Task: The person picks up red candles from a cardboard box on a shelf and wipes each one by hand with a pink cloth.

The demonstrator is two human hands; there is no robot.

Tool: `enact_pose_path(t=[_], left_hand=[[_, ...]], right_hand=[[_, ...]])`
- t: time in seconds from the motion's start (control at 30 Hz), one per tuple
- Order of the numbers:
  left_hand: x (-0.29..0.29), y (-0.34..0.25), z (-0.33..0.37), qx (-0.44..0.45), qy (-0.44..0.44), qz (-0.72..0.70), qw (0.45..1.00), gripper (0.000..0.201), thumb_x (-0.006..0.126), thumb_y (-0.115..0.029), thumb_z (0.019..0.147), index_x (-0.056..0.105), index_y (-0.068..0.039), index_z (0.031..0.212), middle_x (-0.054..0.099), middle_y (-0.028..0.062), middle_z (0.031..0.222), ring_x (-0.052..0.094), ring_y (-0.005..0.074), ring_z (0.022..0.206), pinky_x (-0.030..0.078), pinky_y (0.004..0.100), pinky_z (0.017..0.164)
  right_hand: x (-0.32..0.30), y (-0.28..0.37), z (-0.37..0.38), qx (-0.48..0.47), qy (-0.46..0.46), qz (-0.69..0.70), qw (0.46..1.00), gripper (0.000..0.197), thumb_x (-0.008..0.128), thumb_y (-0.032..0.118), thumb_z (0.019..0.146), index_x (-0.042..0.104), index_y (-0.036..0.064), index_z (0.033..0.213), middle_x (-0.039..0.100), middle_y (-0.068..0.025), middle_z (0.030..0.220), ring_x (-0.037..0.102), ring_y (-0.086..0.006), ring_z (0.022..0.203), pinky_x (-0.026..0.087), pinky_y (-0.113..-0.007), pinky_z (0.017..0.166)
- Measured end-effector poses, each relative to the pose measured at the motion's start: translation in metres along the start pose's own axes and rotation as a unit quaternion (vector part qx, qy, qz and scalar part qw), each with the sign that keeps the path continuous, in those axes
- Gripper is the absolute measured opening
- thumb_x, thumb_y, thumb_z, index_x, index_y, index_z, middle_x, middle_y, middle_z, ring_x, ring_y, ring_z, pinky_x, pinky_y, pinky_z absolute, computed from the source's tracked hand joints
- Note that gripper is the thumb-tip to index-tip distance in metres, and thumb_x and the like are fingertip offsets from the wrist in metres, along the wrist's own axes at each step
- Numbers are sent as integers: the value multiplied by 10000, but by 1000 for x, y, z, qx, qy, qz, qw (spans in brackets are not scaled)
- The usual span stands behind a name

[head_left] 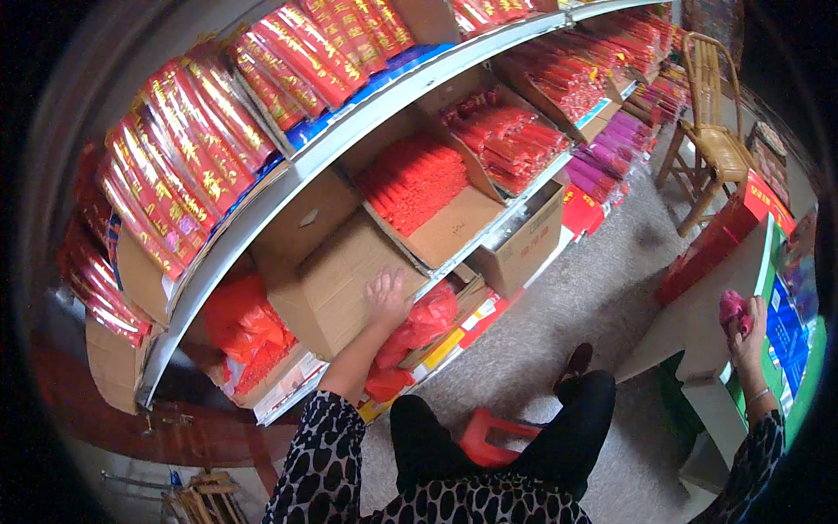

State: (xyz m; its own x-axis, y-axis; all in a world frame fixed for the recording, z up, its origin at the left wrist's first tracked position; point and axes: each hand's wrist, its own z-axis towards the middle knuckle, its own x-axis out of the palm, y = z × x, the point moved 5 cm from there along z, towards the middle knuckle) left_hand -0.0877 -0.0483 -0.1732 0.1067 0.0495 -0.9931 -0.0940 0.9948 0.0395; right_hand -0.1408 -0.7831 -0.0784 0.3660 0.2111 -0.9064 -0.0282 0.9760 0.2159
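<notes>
My left hand (388,297) lies with its fingers spread on the inner surface of an open cardboard box (349,271) on the lower shelf. Nothing is in that hand. Off to the right, my right hand (748,336) is closed round a crumpled pink cloth (733,310), beside the edge of a box with green and blue sides (790,323). Just right of the cardboard box stands another carton holding stacked red sticks (415,183). A red plastic bag (428,314) sits below my left hand.
Above runs a white shelf edge (384,105) with red, gold-lettered packets (183,157) on it. Red bundles (506,140) and purple bundles (611,148) fill cartons farther along. A bamboo chair (711,131) stands far right; a red stool (489,437) is between my legs.
</notes>
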Motion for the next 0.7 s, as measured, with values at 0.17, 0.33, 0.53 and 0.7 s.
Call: enact_pose_path(t=[0.17,0.33,0.53,0.7], left_hand=[[-2,-7,1,11,-19,1,1000,676,624,-337,751,339,-86,1310,294,201,1359,258,352,1278,210,585,1000],[-1,-3,0,13,-9,-3,1000,686,624,-339,752,337,-60,1309,308,209,1345,268,354,1270,217,579,993],[-4,-5,0,19,-21,-11,1000,687,630,-340,749,343,-66,1310,321,208,1336,273,355,1266,216,574,994],[-8,-7,-1,1,-17,4,1000,690,640,-341,739,345,-93,1312,329,195,1332,270,334,1273,213,560,1006]], right_hand=[[-26,39,3,-67,-69,-4,995,375,515,226,706,435,-39,958,408,-225,970,418,-402,928,336,-423,882],[-25,40,3,-36,-64,42,996,382,506,274,709,428,-35,919,393,-211,916,418,-389,890,358,-402,835],[-26,45,6,-60,-77,39,994,306,514,214,708,411,-30,861,383,-196,856,415,-382,814,373,-402,753],[-29,51,7,-36,-71,55,995,284,519,211,695,390,-20,800,363,-183,809,412,-370,777,372,-395,709]])
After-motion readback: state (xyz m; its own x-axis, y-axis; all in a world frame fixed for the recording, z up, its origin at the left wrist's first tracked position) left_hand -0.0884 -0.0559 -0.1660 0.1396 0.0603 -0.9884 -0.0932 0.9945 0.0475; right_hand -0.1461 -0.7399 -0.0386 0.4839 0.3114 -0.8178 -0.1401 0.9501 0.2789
